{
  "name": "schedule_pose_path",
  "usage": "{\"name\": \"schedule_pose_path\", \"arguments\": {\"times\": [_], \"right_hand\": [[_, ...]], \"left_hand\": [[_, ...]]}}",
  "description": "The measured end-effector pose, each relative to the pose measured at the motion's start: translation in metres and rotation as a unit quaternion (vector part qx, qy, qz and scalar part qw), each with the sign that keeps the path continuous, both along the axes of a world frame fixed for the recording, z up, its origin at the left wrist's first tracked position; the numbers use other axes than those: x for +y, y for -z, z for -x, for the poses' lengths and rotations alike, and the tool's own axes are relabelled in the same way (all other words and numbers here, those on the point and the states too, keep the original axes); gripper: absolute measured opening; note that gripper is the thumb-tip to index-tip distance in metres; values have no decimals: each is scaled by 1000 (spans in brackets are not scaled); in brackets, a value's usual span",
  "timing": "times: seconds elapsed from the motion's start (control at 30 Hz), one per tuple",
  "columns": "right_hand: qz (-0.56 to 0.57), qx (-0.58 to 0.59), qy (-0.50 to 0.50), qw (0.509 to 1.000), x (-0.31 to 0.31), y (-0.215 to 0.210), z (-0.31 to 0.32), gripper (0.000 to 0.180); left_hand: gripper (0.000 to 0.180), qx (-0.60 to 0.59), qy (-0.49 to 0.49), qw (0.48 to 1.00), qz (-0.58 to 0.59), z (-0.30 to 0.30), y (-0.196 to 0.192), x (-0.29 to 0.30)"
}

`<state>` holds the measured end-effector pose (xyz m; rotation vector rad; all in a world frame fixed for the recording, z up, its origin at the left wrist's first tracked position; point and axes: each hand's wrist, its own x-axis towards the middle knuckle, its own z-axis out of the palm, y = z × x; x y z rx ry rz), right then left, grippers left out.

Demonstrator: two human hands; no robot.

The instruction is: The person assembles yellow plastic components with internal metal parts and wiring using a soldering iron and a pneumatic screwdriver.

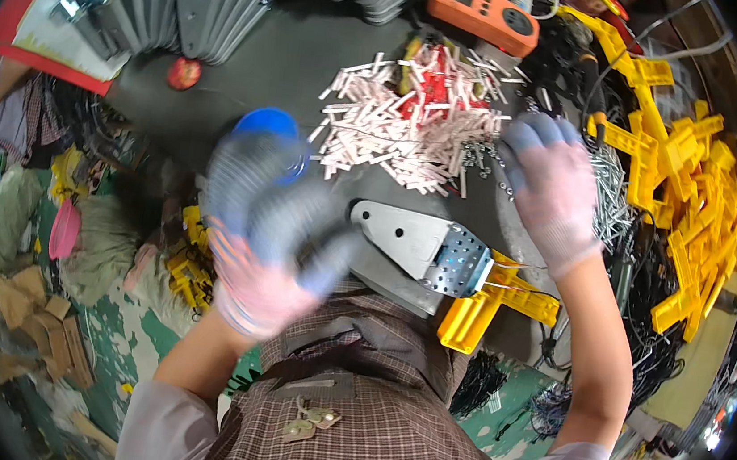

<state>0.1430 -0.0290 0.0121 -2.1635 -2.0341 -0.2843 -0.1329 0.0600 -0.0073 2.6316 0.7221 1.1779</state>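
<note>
My left hand (269,237), in a grey and pink work glove, is blurred by motion; its thumb stands apart from the fingers, and I see nothing held. Beside its fingers is a round blue container (273,130), partly covered by them. My right hand (558,183), gloved alike, reaches to small metal nuts (488,160), its fingers curled down; whatever they pinch is hidden. Between the hands lies a flat grey metal plate (399,233) with two dark holes and a perforated shiny bracket (459,262) at its right end. A yellow plastic part (476,318) adjoins the bracket.
Short white-pink tubes (396,134) lie heaped on the dark table. Behind them sits an orange meter (483,13). Long screws (607,197) and yellow plastic parts (694,210) are piled at right. Stacked grey plates (197,19) and a red ball-like thing (184,74) are far left.
</note>
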Motion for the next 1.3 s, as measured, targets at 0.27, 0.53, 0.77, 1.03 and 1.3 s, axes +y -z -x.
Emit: {"name": "schedule_pose_path", "arguments": {"times": [0.27, 0.53, 0.77, 1.03, 1.3], "right_hand": [[-129, -3, -30, 991, -15, -30, 10, 12], [-162, 51, 52, 984, -18, -23, -1, 8], [-102, 83, 47, 990, -27, -15, 5, 6], [-87, 94, -32, 991, -115, -65, 28, 13], [-308, 232, 287, 877, -185, -69, -42, 9]], "left_hand": [[55, 151, 36, 973, 169, 28, 20, 74], [59, -276, 276, 657, 645, 56, 4, 75], [44, -533, 329, 301, 719, 34, 13, 74], [41, -206, -173, 961, 62, 51, 5, 105], [63, -324, 437, 346, 765, 61, -20, 66]]}}
